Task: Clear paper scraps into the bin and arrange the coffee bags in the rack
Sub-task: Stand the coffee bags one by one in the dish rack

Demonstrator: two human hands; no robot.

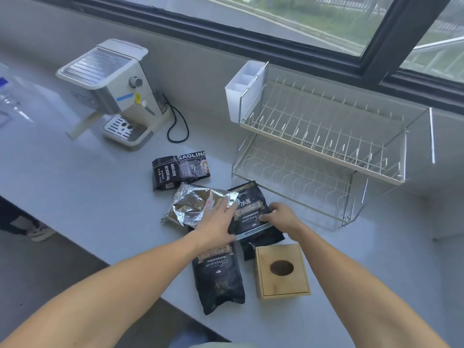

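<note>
Two hands (218,222) on glossy black coffee bag (253,212)

- Left hand (218,222): forearm extended forward, palm down, fingers spread flat.
- Right hand (281,217): forearm extended forward, angled inward, wrist bent, fingers curled downward, thumb tucked.

I see open counter (75,187) left of the bags. The wooden box (282,271) blocks the near right; the rack (324,149) front stands unobstructed; the coffee machine (113,91) occupies the far left.
</note>
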